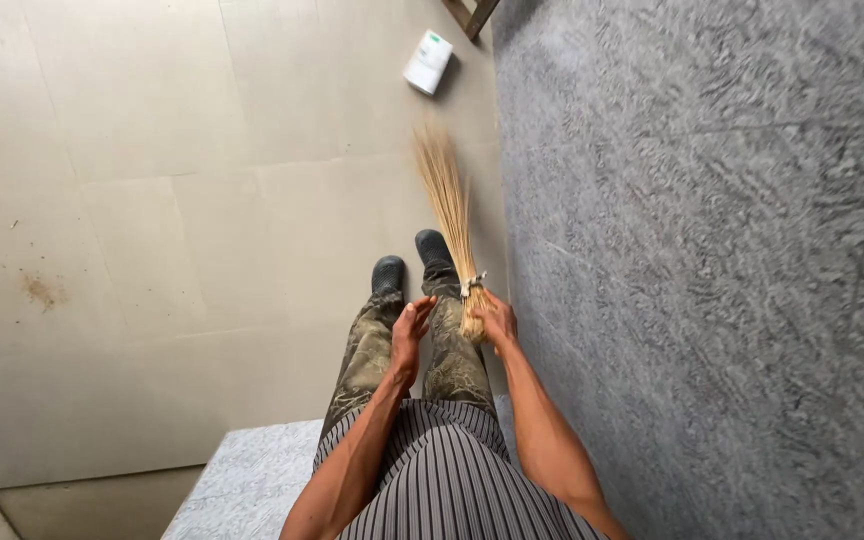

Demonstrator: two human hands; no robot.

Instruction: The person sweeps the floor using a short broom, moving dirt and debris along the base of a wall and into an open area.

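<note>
My right hand (pixel 497 322) is closed around the bound base of a straw-coloured stick broom (pixel 449 205), just under its tie. The broom's bristles fan out away from me over the tiled floor. My left hand (pixel 409 333) is held beside the broom's base with its fingers apart and nothing in it, a little to the left of my right hand. Below both hands I see my patterned trousers and dark shoes (pixel 389 273).
A grey stone wall or slab (pixel 712 250) fills the right side. A small white container with a green mark (pixel 428 61) lies on the beige floor tiles (pixel 132 200) far ahead. A brown stain (pixel 40 290) marks the floor at left. A grey step (pixel 242 480) lies under me.
</note>
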